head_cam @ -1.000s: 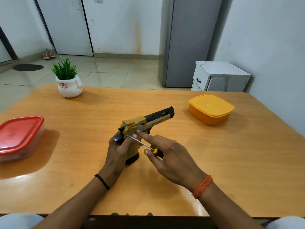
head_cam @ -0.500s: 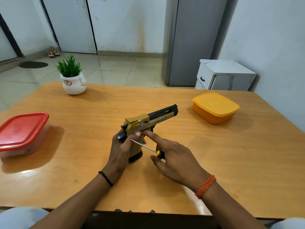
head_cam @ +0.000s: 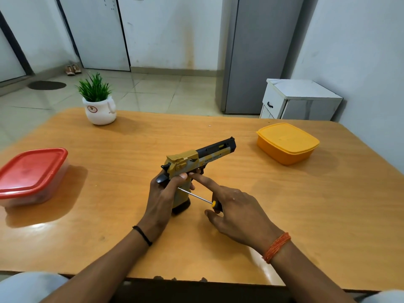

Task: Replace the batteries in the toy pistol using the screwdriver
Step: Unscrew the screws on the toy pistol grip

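A tan and black toy pistol [head_cam: 197,159] stands upright on its grip base at the middle of the wooden table [head_cam: 284,204], barrel pointing right and away. My left hand [head_cam: 162,194] grips its handle from behind. My right hand [head_cam: 235,209] holds a small screwdriver [head_cam: 196,196] with a yellow and black handle, its thin metal shaft slanting up-left with the tip against the pistol's grip. My right index finger stretches forward and touches the pistol near the trigger. The screw itself is hidden behind my left thumb.
A red-lidded clear container [head_cam: 30,176] sits at the left edge of the table. An orange lidded box [head_cam: 287,142] lies at the far right. A white pot with a green plant [head_cam: 99,106] stands at the far left corner.
The screwdriver shaft has dropped a little lower on the pistol's grip. The camera view has shifted slightly; both hands keep their hold.
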